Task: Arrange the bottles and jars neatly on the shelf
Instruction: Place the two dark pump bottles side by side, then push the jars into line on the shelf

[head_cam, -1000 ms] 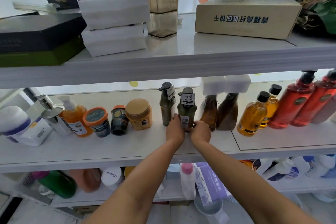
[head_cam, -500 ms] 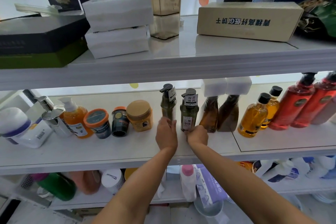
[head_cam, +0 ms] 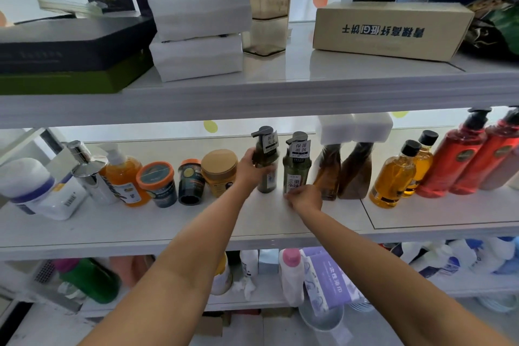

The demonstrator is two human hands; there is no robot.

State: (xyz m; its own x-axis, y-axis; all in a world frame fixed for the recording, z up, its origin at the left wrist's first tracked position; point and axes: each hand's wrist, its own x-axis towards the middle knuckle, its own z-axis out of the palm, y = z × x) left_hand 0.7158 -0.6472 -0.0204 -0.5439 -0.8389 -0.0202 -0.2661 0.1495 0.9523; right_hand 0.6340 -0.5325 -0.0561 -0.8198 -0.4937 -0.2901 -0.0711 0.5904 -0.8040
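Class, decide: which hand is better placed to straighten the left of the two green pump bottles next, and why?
Left. The left hand grips the left green pump bottle; the right hand sits low at the right green pump bottle, by its base.

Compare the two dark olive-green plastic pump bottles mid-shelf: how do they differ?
The left olive-green pump bottle is gripped round its body by the left hand; the right olive-green pump bottle only has the right hand at its base. The left's neck tag is turned aside; the right's faces us. Both have dark pump heads and white neck tags.
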